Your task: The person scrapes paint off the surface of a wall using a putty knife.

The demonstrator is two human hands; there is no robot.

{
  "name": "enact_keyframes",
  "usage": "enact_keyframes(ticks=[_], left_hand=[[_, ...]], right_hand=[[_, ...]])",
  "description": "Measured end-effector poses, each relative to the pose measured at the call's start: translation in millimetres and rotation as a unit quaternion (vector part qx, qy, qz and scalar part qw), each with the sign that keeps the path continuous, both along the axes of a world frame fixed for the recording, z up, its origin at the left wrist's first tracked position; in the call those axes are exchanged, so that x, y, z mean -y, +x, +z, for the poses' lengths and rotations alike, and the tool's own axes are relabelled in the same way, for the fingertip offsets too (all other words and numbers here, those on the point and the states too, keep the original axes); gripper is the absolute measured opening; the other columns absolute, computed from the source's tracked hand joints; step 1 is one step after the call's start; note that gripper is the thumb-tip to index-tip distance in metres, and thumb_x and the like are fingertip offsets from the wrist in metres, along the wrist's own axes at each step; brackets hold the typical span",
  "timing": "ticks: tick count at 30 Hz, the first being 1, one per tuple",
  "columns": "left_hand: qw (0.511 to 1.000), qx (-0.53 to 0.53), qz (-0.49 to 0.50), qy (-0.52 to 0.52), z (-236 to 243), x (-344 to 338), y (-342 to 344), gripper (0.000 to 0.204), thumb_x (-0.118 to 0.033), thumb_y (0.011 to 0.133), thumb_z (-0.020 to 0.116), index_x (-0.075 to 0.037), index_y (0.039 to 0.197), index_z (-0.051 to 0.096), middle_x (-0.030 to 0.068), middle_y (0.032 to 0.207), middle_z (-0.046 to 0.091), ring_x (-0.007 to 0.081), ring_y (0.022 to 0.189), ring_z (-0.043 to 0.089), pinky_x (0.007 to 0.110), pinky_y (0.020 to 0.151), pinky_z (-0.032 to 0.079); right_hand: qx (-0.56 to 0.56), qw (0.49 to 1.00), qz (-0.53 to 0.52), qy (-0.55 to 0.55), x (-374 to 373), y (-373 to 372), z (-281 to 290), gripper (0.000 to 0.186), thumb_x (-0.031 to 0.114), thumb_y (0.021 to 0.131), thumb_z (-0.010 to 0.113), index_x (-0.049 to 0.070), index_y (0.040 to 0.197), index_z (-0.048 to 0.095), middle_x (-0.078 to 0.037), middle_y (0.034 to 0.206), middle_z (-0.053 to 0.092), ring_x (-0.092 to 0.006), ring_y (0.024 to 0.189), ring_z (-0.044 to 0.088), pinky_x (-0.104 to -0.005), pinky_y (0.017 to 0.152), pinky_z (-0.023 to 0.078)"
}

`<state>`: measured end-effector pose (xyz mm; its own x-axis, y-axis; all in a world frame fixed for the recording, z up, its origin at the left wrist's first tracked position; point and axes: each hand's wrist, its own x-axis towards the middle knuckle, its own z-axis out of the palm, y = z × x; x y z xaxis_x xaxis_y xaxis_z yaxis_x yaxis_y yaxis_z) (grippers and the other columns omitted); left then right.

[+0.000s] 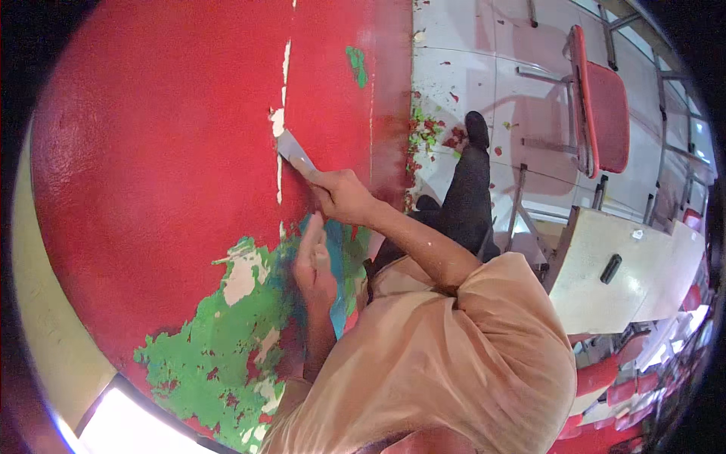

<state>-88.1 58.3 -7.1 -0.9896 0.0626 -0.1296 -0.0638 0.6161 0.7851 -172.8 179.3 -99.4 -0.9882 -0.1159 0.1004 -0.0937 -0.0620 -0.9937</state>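
My right hand [344, 195] grips a metal scraper [293, 151]. Its blade rests on a thin white strip of exposed surface [279, 181] running along the red painted wall [174, 129]. My left hand [314, 268], just below the right, is open with fingers extended beside the wall, holding nothing visible; I cannot tell whether it touches the surface. Under and beside it the paint is flaked away, showing a large green patch [204, 371] with blue and cream areas.
A tiled floor [454, 68] with green and red paint flakes [427, 132] lies right of the wall, my legs on it. Red chairs [605, 113] and pale tabletops [590, 250] are at the right. A cream border [57, 303] and bright panel [128, 424] edge the wall at left.
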Motion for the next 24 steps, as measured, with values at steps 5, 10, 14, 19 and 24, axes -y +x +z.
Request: enact_keyframes(ticks=[5, 10, 14, 19, 24], left_hand=[[0.981, 0.000, 0.074, 0.178, -25, 1, -11, 0.058, -0.036, 0.096, 0.034, 0.011, 0.129, 0.034, 0.0257, 0.130, 0.041, 0.0331, 0.124, 0.041, 0.042, 0.105, 0.030], [0.865, 0.259, 0.186, 0.387, -88, 0, -37, 0.075, -0.055, 0.092, 0.030, 0.007, 0.133, 0.027, 0.0191, 0.133, 0.040, 0.0317, 0.122, 0.041, 0.049, 0.102, 0.031], [0.926, 0.172, 0.251, 0.222, -109, -46, -48, 0.080, -0.061, 0.090, 0.029, 0.005, 0.135, 0.022, 0.0163, 0.132, 0.041, 0.0306, 0.124, 0.039, 0.051, 0.101, 0.031], [0.935, -0.043, 0.197, 0.293, -96, -73, -109, 0.063, -0.047, 0.096, 0.027, 0.007, 0.126, 0.036, 0.0218, 0.124, 0.048, 0.0305, 0.118, 0.046, 0.042, 0.099, 0.035], [0.927, 0.042, 0.240, 0.286, -86, -83, -135, 0.046, -0.036, 0.097, 0.034, 0.006, 0.105, 0.052, 0.0189, 0.095, 0.064, 0.0258, 0.091, 0.062, 0.036, 0.086, 0.046]], right_hand=[[-0.143, 0.984, -0.048, 0.096, -4, -45, -10, 0.049, 0.016, 0.083, 0.050, 0.021, 0.131, 0.044, -0.019, 0.070, 0.056, -0.0380, 0.061, 0.057, -0.0457, 0.056, 0.047], [-0.233, 0.958, 0.000, 0.168, 7, -29, -85, 0.050, 0.022, 0.082, 0.052, 0.031, 0.130, 0.044, -0.013, 0.071, 0.055, -0.0325, 0.058, 0.056, -0.0438, 0.050, 0.045], [-0.225, 0.958, 0.081, 0.161, -21, -34, -67, 0.051, 0.028, 0.080, 0.054, 0.039, 0.129, 0.044, -0.008, 0.073, 0.055, -0.0299, 0.054, 0.056, -0.0425, 0.047, 0.046], [-0.198, 0.942, 0.125, 0.242, -31, -22, -74, 0.048, 0.025, 0.080, 0.056, 0.027, 0.127, 0.047, -0.014, 0.088, 0.057, -0.0301, 0.058, 0.059, -0.0413, 0.051, 0.050], [-0.168, 0.978, 0.127, 0.010, -56, -38, -72, 0.046, 0.020, 0.084, 0.054, 0.015, 0.129, 0.044, -0.016, 0.096, 0.058, -0.0275, 0.067, 0.061, -0.0361, 0.057, 0.049]])
